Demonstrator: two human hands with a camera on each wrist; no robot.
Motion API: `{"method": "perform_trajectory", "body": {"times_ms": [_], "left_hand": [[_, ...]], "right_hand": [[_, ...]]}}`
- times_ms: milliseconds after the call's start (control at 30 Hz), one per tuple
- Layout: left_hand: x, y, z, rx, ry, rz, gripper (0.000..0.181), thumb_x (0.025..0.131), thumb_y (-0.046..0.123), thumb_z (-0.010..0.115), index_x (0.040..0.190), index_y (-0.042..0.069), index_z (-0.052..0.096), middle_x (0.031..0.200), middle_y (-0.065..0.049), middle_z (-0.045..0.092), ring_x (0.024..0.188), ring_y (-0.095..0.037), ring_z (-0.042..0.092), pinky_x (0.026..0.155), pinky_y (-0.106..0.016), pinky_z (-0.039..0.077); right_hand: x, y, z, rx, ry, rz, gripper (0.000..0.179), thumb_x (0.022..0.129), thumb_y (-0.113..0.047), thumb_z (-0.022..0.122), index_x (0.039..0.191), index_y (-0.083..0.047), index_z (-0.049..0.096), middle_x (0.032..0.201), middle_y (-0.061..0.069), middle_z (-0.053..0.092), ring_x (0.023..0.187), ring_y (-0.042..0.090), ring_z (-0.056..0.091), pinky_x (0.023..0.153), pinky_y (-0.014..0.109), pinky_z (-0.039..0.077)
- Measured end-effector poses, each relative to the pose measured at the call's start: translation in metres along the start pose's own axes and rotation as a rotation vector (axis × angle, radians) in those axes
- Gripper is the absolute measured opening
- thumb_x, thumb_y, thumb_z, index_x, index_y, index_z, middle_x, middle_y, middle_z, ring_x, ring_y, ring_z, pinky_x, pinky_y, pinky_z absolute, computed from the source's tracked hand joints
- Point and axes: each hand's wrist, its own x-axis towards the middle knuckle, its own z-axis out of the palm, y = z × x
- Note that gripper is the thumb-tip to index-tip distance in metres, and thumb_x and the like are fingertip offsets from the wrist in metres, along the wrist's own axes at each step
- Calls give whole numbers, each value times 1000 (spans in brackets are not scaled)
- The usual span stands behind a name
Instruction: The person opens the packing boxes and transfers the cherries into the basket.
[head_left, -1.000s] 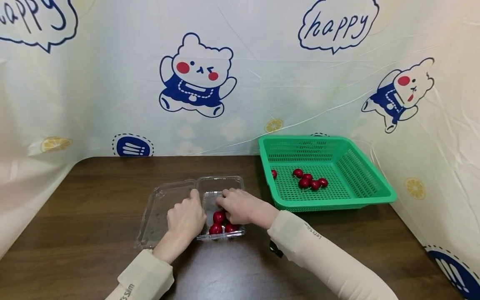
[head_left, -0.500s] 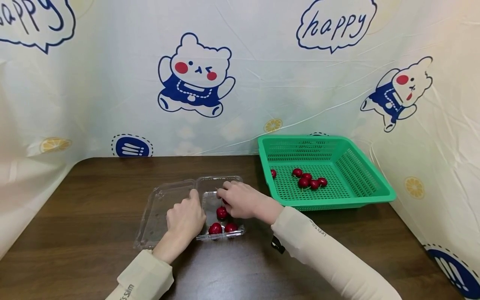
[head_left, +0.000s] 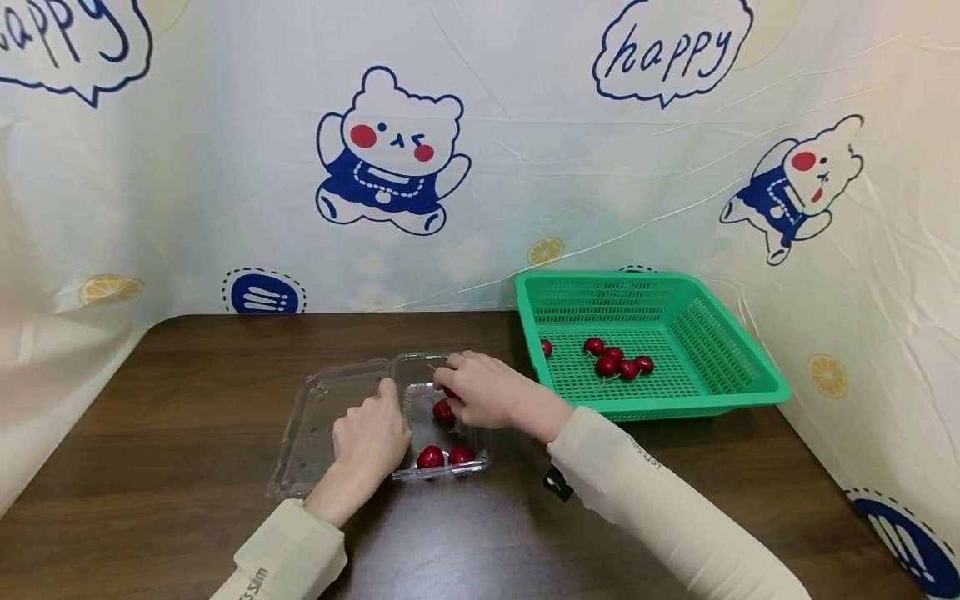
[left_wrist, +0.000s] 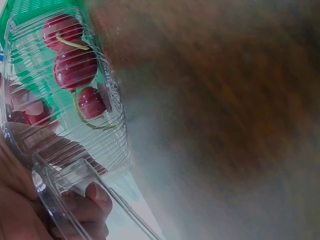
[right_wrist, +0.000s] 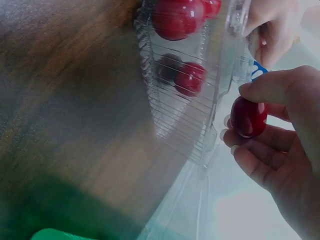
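Note:
A clear plastic clamshell box (head_left: 409, 477) lies opened out on the table, its lid (head_left: 311, 429) folded to the left. My left hand (head_left: 371, 437) grips the box along its hinge side, fingers curled over the plastic edge. Over the back right of the box, my right hand (head_left: 486, 390) pinches a dark red cherry (right_wrist: 248, 118) between thumb and fingers, as the right wrist view shows. Inside the box, two cherries (head_left: 431, 457) sit by the front wall and another cherry (head_left: 443, 411) lies just below my right fingers. Green stems show in the left wrist view.
A green slotted basket (head_left: 652, 408) stands at the back right with several cherries (head_left: 609, 365) on its floor. The brown wooden table (head_left: 180, 433) extends around the box. Behind it hangs a printed curtain (head_left: 525, 167).
My right hand has shifted slightly back and right, with the held cherry. One cherry in the box has moved toward the back. My left hand stays in place.

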Motion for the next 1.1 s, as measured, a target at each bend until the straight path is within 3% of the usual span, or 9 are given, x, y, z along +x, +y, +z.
{"method": "perform_trajectory", "body": {"times_ms": [333, 600, 833, 1100], "left_hand": [[0, -1, -2, 3, -22, -11, 21, 88, 16, 55, 101, 0, 48, 76, -22, 64, 59, -40, 61, 50, -50, 46], [0, -2, -2, 3, -22, -11, 20, 88, 15, 54, 100, 0, 48, 77, -23, 65, 61, -42, 62, 51, -51, 46], [1, -1, -1, 3, -10, -4, 18, 88, 14, 53, 98, 0, 47, 77, -24, 66, 61, -43, 62, 50, -51, 46], [0, 1, 0, 4, -17, -5, 18, 89, 14, 52, 99, 0, 48, 78, -24, 66, 62, -44, 63, 51, -51, 47]], "right_hand": [[-2, 1, -8, 4, -11, 12, 22, 93, -20, 64, 113, -13, 66, 105, 4, 67, 94, 18, 62, 86, 30, 53], [-6, 4, -20, 69, 28, 36, 22, 91, -20, 66, 113, -15, 67, 102, 2, 66, 90, 16, 61, 79, 28, 54], [-11, 15, -30, 101, 58, 66, 21, 93, -19, 64, 114, -17, 67, 102, 2, 67, 91, 17, 61, 74, 30, 53], [-22, 33, -44, 171, 87, 135, 22, 94, -20, 63, 115, -14, 67, 103, 2, 66, 90, 16, 60, 77, 31, 52]]}}
